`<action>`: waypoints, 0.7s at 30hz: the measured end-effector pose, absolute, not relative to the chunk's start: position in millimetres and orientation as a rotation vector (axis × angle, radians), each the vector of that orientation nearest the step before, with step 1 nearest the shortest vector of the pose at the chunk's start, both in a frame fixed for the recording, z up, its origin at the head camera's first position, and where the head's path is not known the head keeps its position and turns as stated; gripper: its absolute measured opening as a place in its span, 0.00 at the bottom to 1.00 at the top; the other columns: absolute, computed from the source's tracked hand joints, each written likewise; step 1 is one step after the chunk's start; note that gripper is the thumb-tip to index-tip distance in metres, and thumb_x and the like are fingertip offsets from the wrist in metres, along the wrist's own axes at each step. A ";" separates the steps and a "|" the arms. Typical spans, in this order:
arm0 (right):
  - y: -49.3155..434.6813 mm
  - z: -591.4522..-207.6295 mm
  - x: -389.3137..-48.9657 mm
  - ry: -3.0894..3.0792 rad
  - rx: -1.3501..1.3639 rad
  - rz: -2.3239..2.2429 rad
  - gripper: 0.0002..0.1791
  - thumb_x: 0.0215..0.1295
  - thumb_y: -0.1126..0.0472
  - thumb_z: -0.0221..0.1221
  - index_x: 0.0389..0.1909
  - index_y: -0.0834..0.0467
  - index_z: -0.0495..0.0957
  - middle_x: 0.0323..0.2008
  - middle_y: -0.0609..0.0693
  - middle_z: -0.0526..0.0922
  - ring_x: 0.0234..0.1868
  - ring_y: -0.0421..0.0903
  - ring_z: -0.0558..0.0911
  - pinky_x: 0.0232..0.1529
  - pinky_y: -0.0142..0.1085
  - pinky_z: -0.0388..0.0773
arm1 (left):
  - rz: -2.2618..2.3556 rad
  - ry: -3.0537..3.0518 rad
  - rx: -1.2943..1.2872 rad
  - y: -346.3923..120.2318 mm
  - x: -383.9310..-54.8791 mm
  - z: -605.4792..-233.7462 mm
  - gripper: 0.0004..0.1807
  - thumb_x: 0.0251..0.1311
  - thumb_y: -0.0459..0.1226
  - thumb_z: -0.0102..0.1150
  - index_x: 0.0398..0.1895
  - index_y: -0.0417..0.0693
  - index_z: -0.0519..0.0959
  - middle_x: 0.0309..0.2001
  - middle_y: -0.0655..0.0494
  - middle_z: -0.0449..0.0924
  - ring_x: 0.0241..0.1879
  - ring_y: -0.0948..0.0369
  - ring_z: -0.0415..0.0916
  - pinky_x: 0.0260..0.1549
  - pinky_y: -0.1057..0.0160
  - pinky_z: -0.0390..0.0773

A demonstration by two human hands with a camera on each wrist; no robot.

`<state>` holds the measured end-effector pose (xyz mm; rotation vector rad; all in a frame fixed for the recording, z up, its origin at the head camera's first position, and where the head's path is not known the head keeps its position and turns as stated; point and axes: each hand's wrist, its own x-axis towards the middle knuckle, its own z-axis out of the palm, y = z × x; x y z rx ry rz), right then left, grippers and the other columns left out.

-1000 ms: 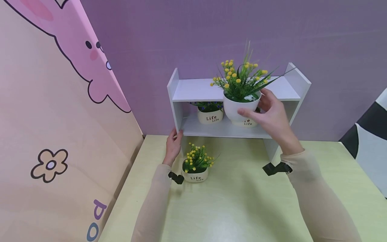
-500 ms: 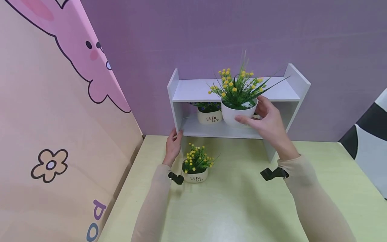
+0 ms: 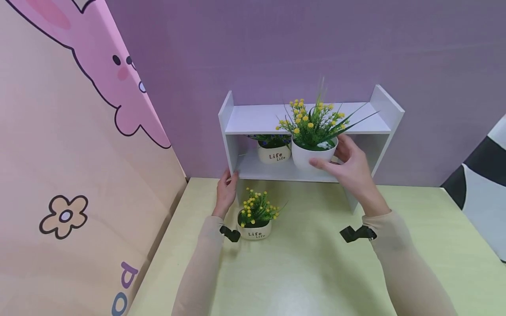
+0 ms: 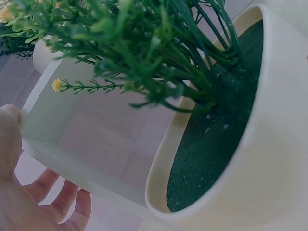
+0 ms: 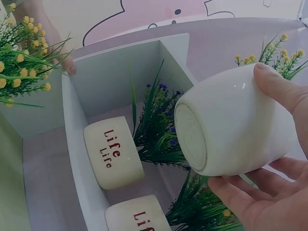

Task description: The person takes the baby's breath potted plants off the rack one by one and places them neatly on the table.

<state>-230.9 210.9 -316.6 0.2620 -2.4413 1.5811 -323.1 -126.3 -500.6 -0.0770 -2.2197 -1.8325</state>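
My right hand [image 3: 353, 171] grips a round white flowerpot [image 3: 307, 159] with yellow flowers and long green leaves, thumb in front and fingers round its far side. It hangs upright before the two-tier white shelf [image 3: 253, 119]; in the right wrist view its bare underside [image 5: 191, 137] shows, clear of the boards. At the shelf's lower left, my left hand [image 3: 226, 193] holds the side panel, thumb and fingers [image 4: 65, 202] on either side of it. On the middle board stands a cream "Life" pot [image 3: 272, 155] with blue flowers; beside it another cream pot [image 5: 139, 216] is mostly hidden in the head view.
A cream "Life" pot [image 3: 254, 231] with yellow flowers stands on the pale green table [image 3: 292, 272], close to my left wrist and in front of the shelf's left leg. A purple wall [image 3: 300, 48] rises behind the shelf, and a cartoon-printed panel [image 3: 87, 162] borders the left.
My right hand has lowered the white flowerpot from the upper board's height to in front of the middle compartment. The left hand has stayed on the side panel.
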 end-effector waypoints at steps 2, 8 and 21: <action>210.9 -318.8 -230.3 -2.440 0.264 1.590 0.54 0.63 0.49 0.77 0.85 0.47 0.57 0.76 0.51 0.74 0.74 0.50 0.76 0.53 0.17 0.76 | -1.831 -2.220 -0.076 -126.6 -323.6 -500.4 0.30 0.82 0.51 0.50 0.82 0.56 0.66 0.69 0.40 0.77 0.68 0.40 0.78 0.65 0.35 0.78; 211.8 -325.2 -231.4 -2.470 0.259 1.575 0.56 0.63 0.49 0.76 0.86 0.50 0.54 0.77 0.55 0.72 0.76 0.54 0.74 0.67 0.34 0.79 | -1.829 -2.224 -0.082 -126.9 -323.5 -499.2 0.30 0.82 0.51 0.50 0.83 0.56 0.66 0.70 0.39 0.77 0.68 0.40 0.77 0.65 0.35 0.77; 207.2 -347.3 -233.3 -2.424 0.386 1.652 0.52 0.61 0.54 0.79 0.82 0.52 0.61 0.74 0.56 0.76 0.72 0.53 0.78 0.62 0.28 0.81 | -1.841 -2.233 -0.067 -127.2 -321.9 -499.2 0.31 0.82 0.53 0.49 0.83 0.57 0.66 0.70 0.40 0.77 0.69 0.40 0.77 0.66 0.35 0.77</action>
